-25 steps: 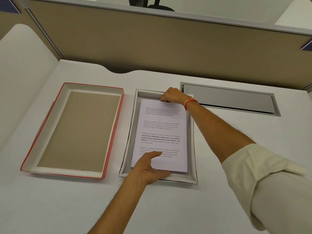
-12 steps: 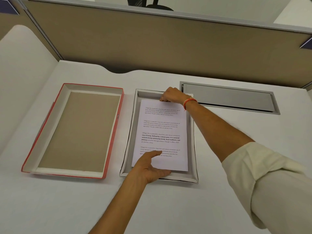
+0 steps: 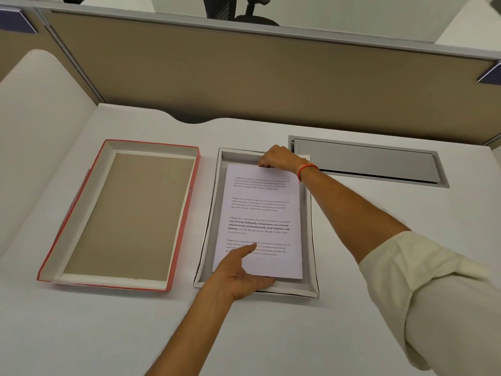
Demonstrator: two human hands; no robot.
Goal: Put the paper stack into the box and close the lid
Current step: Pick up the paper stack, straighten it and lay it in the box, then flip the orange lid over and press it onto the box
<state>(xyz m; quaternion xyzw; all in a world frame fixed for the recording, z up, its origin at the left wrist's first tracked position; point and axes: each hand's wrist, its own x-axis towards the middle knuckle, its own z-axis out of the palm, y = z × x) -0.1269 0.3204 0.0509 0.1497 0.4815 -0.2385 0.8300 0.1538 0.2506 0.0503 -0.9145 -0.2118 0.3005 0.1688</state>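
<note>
A white paper stack (image 3: pixel 261 213) with printed text lies inside the shallow grey box (image 3: pixel 210 234) at the middle of the desk. My left hand (image 3: pixel 241 278) grips the stack's near edge, thumb on top of the page and fingers underneath. My right hand (image 3: pixel 279 158) pinches the stack's far edge at the box's back wall. The red-edged lid (image 3: pixel 122 215) lies upside down to the left of the box, its brown inside facing up.
A grey cable hatch (image 3: pixel 366 161) is set into the desk at the right, behind my right arm. A tan partition wall (image 3: pixel 244 77) runs along the back. The white desk (image 3: pixel 108 335) curves away on the left.
Hardly anything differs; both hands stay on the paper's ends in the box, and only the camera view shifts slightly.
</note>
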